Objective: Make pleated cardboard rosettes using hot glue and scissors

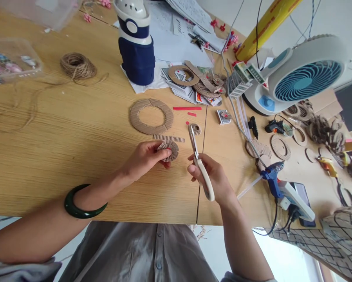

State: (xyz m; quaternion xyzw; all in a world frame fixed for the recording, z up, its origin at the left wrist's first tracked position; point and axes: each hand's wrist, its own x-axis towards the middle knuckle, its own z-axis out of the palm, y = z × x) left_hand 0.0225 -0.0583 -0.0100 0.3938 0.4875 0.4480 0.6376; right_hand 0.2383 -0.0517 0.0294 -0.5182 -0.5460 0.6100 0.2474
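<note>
My left hand [149,157] pinches a pleated cardboard rosette [172,153], its thumb over a red spot at the centre. In my right hand [208,174] are white-handled scissors [205,178], their blades pointing away from me and nearly together. Beyond the blade tips lies a smaller pleated rosette [196,129], with a small red dot [187,123] beside it. A corrugated strip [168,138] rests just past my left hand. Farther off are a flat cardboard ring [136,121], a long red strip [187,108] and a short red piece [192,114].
A blue-and-white bottle [137,55] stands at the back, near a twine coil [78,65] and piled cards [183,92]. To the right are a white fan [307,74], a blue glue gun [272,178], its cord, a power strip [297,199] and cardboard rings.
</note>
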